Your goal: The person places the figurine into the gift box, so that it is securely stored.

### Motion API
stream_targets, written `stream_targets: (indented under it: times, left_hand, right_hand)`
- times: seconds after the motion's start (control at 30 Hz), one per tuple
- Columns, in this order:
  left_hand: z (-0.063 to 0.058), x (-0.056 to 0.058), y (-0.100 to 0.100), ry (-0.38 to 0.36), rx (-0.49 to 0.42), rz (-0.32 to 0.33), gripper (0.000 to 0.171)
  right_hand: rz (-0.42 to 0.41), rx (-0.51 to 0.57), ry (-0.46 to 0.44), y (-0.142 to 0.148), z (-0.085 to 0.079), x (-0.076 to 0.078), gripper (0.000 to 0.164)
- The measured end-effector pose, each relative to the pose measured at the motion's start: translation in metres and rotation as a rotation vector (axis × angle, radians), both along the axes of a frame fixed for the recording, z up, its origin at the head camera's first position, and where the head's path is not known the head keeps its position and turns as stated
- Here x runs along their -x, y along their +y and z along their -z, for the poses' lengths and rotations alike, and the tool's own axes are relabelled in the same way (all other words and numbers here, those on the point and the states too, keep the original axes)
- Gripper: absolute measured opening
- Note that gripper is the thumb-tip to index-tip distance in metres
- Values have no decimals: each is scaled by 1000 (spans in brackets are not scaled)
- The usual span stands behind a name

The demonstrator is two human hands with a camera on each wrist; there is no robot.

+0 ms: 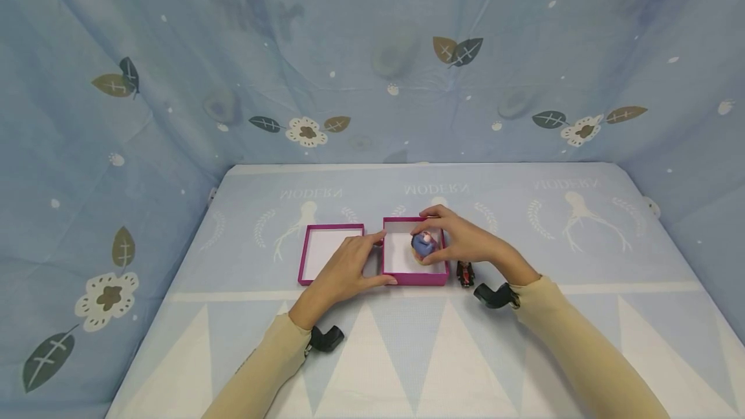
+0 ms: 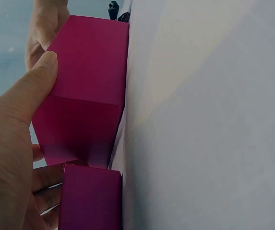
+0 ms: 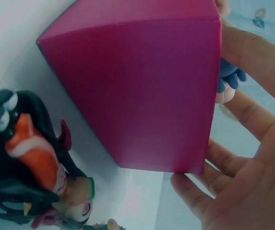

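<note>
An open magenta box (image 1: pixel 416 279) with a white inside stands in the middle of the table. My left hand (image 1: pixel 348 268) holds it at the left side, the thumb (image 2: pixel 46 64) on its upper edge and the other fingers low between box and lid. With thumb and fingers, my right hand (image 1: pixel 468 239) pinches a small blue figurine (image 1: pixel 423 244) within the box opening. Only part of that figurine (image 3: pixel 229 76) shows past the box wall in the right wrist view. A shallow magenta lid (image 1: pixel 302 257), white inside, lies left of the box.
Close to the box's right front corner is a dark figurine (image 1: pixel 465 274) with orange-red on it, seen large in the right wrist view. A patterned cloth covers the table (image 1: pixel 372 367). Blue printed curtains (image 1: pixel 372 83) hang behind and at both sides.
</note>
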State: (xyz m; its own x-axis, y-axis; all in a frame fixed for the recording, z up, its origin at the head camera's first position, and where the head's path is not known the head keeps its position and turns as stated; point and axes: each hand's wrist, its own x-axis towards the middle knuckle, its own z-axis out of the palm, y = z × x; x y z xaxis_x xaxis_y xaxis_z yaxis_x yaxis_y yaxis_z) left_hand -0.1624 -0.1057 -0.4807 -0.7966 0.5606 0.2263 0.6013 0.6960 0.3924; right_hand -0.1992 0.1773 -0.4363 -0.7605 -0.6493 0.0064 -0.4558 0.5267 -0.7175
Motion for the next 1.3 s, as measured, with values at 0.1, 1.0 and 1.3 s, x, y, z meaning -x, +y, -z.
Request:
stream_targets:
  times: [0.1,1.0,1.3]
  left_hand:
    - [0,0,0,-2,2,1,96]
    - [3,1,-1,5,-12,7,96]
    - [4,1,0,4,-6,3,96]
  right_hand:
    - [-5,-20,-15,-1,1,0,55]
    - [-121,-68,-71,2,6,5,48]
    - [-163,-39,-190,5,6,12,49]
